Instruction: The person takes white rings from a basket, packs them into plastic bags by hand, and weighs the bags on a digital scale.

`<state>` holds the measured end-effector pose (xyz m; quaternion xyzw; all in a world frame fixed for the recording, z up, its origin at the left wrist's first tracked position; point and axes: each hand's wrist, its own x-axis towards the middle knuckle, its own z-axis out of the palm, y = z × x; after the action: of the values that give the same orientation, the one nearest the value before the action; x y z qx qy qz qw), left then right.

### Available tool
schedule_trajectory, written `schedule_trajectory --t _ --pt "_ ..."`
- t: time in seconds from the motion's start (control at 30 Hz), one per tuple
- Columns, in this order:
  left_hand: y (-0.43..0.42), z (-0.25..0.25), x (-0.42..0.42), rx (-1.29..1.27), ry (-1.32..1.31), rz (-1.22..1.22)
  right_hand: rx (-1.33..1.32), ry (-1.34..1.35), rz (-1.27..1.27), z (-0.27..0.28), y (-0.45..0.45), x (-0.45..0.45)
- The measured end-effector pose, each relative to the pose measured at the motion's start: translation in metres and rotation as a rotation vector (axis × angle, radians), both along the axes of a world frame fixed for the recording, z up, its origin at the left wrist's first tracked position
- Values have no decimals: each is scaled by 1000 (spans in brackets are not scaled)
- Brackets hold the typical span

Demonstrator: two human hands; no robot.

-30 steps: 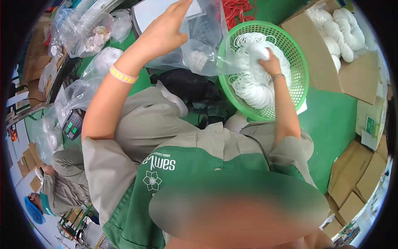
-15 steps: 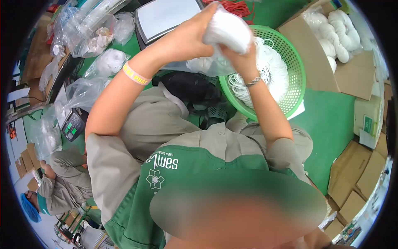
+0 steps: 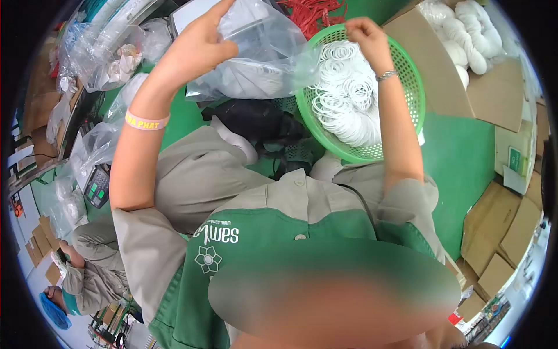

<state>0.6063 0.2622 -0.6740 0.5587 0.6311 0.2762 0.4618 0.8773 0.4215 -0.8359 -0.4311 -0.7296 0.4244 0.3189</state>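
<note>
My left hand (image 3: 200, 43) is at the top, left of a clear plastic bag (image 3: 264, 43). Its thumb and index finger are spread apart; the top of the hand reaches the frame edge, and I see nothing held. White rings show through the bag's lower part. My right hand (image 3: 367, 36) is over the far rim of a green basket (image 3: 303, 110), its fingers curled in. Whether anything small is inside them is hidden. Many loose white rings (image 3: 349, 99) fill the basket.
Red strands (image 3: 311, 14) lie behind the basket. A cardboard box (image 3: 433, 70) with white bundles (image 3: 479, 35) stands at the right. A scale (image 3: 185, 14) is partly under the bag. Another person (image 3: 96, 273) sits at the lower left.
The white bundle that was between both hands is no longer in them. My hands have moved apart, left to the left, right up and right. The clear bag now lies spread out.
</note>
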Motion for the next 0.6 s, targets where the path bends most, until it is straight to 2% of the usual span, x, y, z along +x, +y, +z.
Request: schedule_trajectory --t 0.03,0.07,0.1,0.13,0.17,0.2,0.27,0.3,0.37,0.47,0.5,0.6 --pt "1 2 -1 -4 -28 -4 156 -341 -6 -36 8 13" --pt "2 2 -1 -4 -27 0 307 -545 108 -75 5 22" --pt "5 1 -2 -7 -19 6 238 -740 275 -104 -5 26" --pt "7 1 -2 -11 -11 12 197 -1016 313 -133 -24 25" --pt "8 2 -1 -13 46 9 158 -1158 365 -117 -48 13" --pt "10 -3 -3 -10 -45 16 233 -1312 369 -125 -60 6" --pt "12 -9 -6 2 -121 16 395 -1415 306 -156 -66 4" --pt "11 -13 -4 60 -40 28 320 -1443 311 -162 -64 5" --pt "13 -21 -7 102 51 6 387 -1362 195 -177 -57 3" --pt "15 -27 -4 206 15 59 340 -1201 294 -186 -28 17" --pt "15 -26 -5 207 15 59 401 -1147 224 -186 -19 23" --pt "13 -24 -5 216 -17 49 128 -1041 -14 -164 8 34"
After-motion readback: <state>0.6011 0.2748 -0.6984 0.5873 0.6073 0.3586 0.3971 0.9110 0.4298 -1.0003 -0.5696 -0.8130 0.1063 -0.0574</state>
